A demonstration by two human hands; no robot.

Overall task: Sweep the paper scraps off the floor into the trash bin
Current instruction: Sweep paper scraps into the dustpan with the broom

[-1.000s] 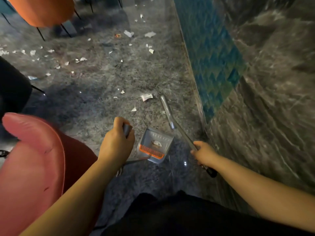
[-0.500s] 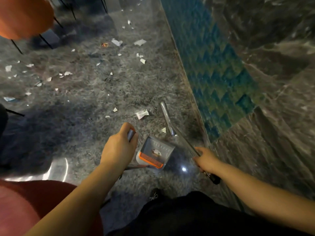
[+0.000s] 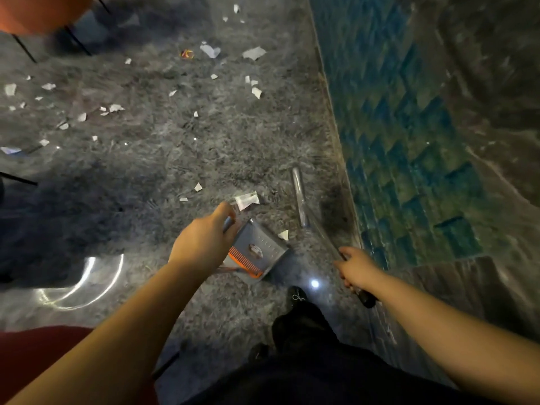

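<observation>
My left hand (image 3: 204,244) grips the upright handle of a grey dustpan (image 3: 260,249) with an orange comb edge; a scrap lies inside it. My right hand (image 3: 355,266) grips the dark handle of a broom whose grey head (image 3: 299,197) rests on the floor beside the wall. A small paper scrap (image 3: 283,235) lies at the pan's mouth, and a larger crumpled one (image 3: 247,200) just beyond my left hand. Several white scraps (image 3: 254,52) are scattered over the grey marble floor farther out. No trash bin is in view.
A marble and blue-tiled wall (image 3: 409,141) runs along the right. An orange chair (image 3: 38,13) on thin dark legs stands at the top left. A red seat (image 3: 43,346) sits at the bottom left. My dark shoe (image 3: 295,296) is just behind the dustpan.
The view has moved forward and to the right, so the red seat has slid down out of the left. The scraps near the pan now sit closer to its mouth.
</observation>
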